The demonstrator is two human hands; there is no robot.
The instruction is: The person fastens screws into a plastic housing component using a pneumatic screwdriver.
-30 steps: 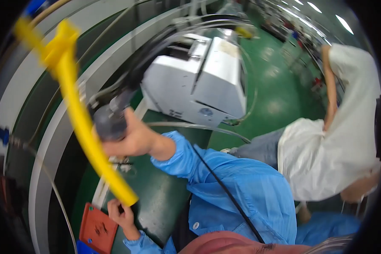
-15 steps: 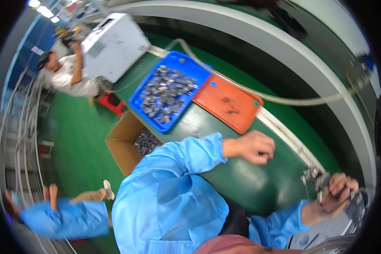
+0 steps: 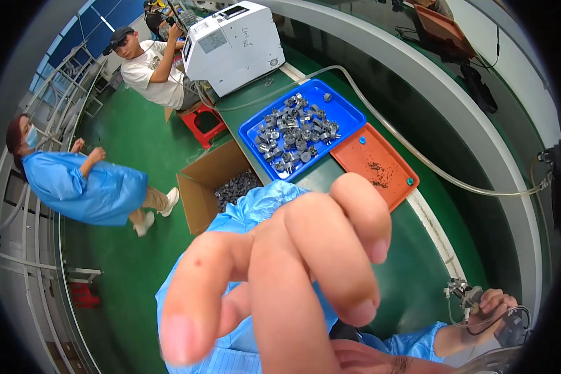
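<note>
Head view: now raises left hand (image 3: 279, 240) up close from over bench (image 3: 411, 277), with fingers apart, seemingly empty; leaves only right hand (image 3: 493, 305) curled around grey fitting (image 3: 515, 328) at bench's lower-right edge.

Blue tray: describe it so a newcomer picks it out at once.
Start at the green bench, with the boxy white machine at its far end. Between that machine and the orange tray lies the blue tray, shallow and rectangular. Unlike its orange neighbour, it is strewn with loose grey parts.
</note>
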